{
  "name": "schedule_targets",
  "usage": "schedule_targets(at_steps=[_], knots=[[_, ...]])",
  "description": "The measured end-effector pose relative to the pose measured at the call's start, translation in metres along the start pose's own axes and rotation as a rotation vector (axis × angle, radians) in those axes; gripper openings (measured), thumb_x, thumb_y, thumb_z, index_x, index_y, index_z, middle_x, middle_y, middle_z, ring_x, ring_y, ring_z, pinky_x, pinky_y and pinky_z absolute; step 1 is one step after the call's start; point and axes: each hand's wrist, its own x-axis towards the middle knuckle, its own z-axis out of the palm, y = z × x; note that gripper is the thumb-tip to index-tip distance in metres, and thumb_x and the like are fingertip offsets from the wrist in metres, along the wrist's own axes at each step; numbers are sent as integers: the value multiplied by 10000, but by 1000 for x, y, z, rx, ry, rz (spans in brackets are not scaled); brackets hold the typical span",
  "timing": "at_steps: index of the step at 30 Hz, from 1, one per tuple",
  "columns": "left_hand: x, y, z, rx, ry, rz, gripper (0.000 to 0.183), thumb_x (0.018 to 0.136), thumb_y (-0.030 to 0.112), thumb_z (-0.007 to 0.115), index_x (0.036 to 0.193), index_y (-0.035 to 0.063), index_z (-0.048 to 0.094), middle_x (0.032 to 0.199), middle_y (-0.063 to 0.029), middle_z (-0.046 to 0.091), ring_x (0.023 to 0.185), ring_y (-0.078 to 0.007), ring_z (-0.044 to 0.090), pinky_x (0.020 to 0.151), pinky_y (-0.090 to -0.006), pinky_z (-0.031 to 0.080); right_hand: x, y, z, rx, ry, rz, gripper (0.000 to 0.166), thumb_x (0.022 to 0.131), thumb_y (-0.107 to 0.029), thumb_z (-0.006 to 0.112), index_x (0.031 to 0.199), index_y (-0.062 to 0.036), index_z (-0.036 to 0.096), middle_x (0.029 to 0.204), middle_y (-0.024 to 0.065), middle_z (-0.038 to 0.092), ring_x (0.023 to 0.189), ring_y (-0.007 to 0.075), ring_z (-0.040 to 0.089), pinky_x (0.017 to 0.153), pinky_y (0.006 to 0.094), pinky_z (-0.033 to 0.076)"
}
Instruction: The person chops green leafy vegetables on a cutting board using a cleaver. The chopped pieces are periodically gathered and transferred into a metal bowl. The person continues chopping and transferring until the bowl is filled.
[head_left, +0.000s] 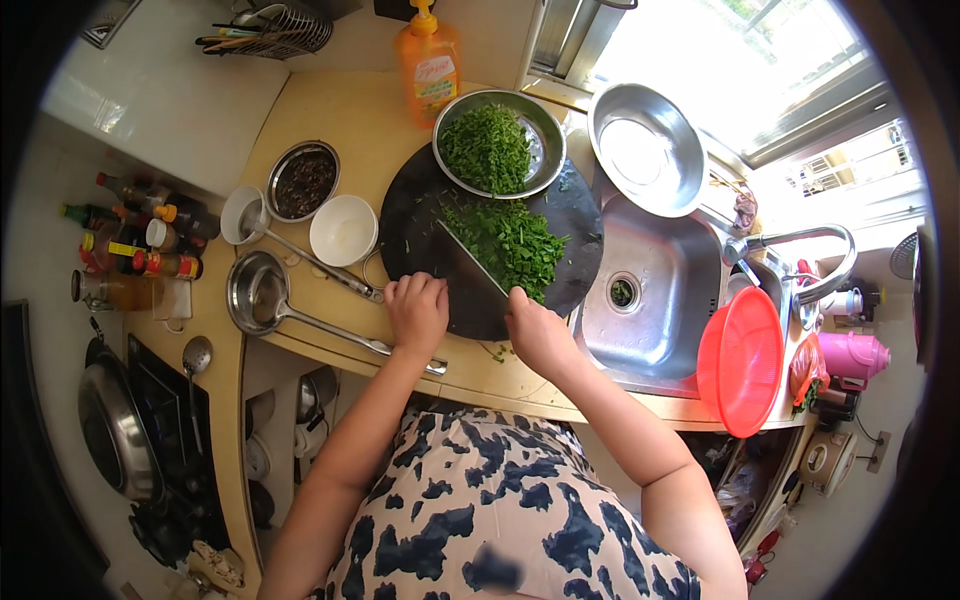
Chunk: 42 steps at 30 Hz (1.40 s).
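Note:
My right hand (541, 334) is closed on a kitchen knife (474, 259), its blade slanting up and left over the round dark cutting board (412, 202). Chopped green leaves (525, 251) lie heaped on the board, to the right of the blade. A steel bowl (551, 124) holding more chopped greens (487, 146) rests on the far part of the board. My left hand (417, 315) lies at the near left edge of the board, its fingers curled; whether anything is beneath them cannot be seen.
Left of the board are two ladles (259, 292), white bowls (343, 231) and a steel bowl of dark bits (303, 181). An orange pump bottle (429, 71) stands behind. Right are the sink (645, 300), a large steel basin (649, 150) and a red plastic colander (741, 361).

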Motion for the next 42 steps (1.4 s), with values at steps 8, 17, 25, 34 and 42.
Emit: schedule_targets(at_steps=[8,17,25,34,42], knots=[[-5,1,-2,72,42,-16,65,833,114,746,892,104,769,896,-22,685,918,-236,625,910,-431,402,-13,0,11,40,-7,-43,178,985,-125,535,1016,-1,411,885,287,649,778,509,643,666,577,511],[6,-1,-7,9,-84,-105,37,828,118,726,791,119,719,848,-17,694,890,-237,624,905,-420,395,-25,-18,9,-156,-80,-2,147,986,-104,513,1049,-8,422,882,262,670,734,448,684,636,535,554],[-4,-2,-3,33,-9,20,47,815,94,731,860,105,736,895,-19,691,910,-229,626,892,-421,408,34,-2,10,-17,-17,-32,262,963,-150,611,1061,2,422,858,282,681,805,476,681,696,552,550],[1,13,-1,-36,-55,-73,34,821,114,743,852,113,757,856,-32,709,887,-244,646,882,-416,407,17,-12,-6,39,23,-15,231,970,-127,578,1051,2,405,866,289,672,837,505,661,732,587,526],[3,17,1,0,-35,-128,21,808,122,738,789,129,734,807,-26,699,846,-242,634,849,-408,394,8,-6,23,-94,57,-81,168,922,-39,525,1062,-12,435,865,236,665,729,429,697,621,510,568]])
